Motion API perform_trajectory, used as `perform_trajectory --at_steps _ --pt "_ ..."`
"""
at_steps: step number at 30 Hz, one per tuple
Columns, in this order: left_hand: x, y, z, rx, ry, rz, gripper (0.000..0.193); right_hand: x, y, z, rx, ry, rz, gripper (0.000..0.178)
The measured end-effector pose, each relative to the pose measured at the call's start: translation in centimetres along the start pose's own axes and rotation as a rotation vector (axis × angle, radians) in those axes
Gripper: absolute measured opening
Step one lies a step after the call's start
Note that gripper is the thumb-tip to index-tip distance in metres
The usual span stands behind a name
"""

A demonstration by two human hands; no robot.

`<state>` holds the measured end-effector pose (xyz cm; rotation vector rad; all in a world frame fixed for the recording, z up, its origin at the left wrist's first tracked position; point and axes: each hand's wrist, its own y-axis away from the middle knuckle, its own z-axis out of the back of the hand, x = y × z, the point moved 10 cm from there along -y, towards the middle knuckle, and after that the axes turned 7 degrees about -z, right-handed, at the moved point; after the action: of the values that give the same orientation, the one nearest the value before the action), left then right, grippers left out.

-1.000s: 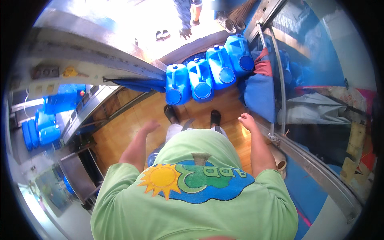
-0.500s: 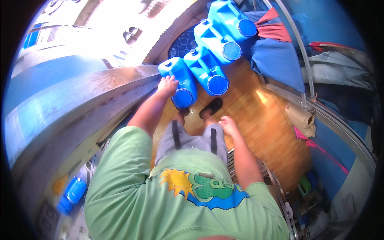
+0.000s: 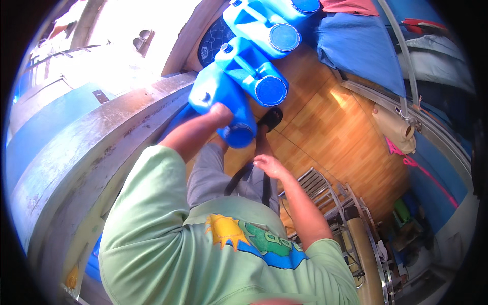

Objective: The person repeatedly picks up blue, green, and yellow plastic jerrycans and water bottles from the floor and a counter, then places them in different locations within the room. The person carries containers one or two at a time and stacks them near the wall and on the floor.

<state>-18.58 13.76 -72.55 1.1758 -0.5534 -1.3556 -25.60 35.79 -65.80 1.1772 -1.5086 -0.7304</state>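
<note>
My left hand (image 3: 221, 115) is closed over the handle area of the nearest blue water jug (image 3: 216, 86). The grip itself is hidden under the hand. This jug is tilted, its large round cap (image 3: 239, 134) towards me and a small cap on its upper side. A second blue jug (image 3: 239, 53) is right beside it, with a third blue jug (image 3: 251, 25) behind. My right hand (image 3: 268, 166) hangs in front of my thigh, its fingers loosely bent and holding nothing.
A fourth blue jug (image 3: 284, 7) is cut by the top edge. A pale ledge (image 3: 101, 137) runs along the left. Blue cloth (image 3: 351, 56) hangs at the right by a metal rail. A metal rack (image 3: 315, 185) stands right of my legs on the wood-patterned floor (image 3: 325, 127).
The nearest jug has tilted and shifted slightly towards me and away from its neighbour, with my left hand on it. My right hand has moved left across my thigh. The view has shifted.
</note>
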Motion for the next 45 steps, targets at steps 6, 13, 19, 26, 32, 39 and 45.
perform_trajectory --at_steps 6,13,19,26,32,39,45 --pt "-14.2 5.3 9.4 -0.403 0.284 -0.092 0.029 2.1 1.9 -5.9 0.258 -1.199 -0.074 0.093" --pt "-6.4 5.4 19.7 -0.785 0.47 -0.188 0.039 0.1 3.3 5.8 -0.261 -1.638 0.128 0.029" --pt "7.9 -3.2 17.3 -0.619 -0.095 0.266 0.039 -3.0 7.4 12.6 -0.288 -1.7 0.285 0.037" --pt "-1.5 -4.7 15.0 -0.333 0.24 0.173 0.04 -9.9 15.5 18.9 -1.057 -1.036 0.105 0.044" --pt "-16.8 0.3 19.8 -0.293 1.221 -0.144 0.062 -3.2 19.8 20.4 -1.214 -0.172 0.172 0.062" --pt "-29.0 6.1 23.1 -0.075 1.54 -0.349 0.105 -3.2 25.6 18.9 -1.049 0.181 -0.031 0.081" --pt "-34.9 6.6 25.6 -0.169 1.299 -0.651 0.106 -3.8 24.6 17.8 -1.071 -0.1 0.41 0.05"
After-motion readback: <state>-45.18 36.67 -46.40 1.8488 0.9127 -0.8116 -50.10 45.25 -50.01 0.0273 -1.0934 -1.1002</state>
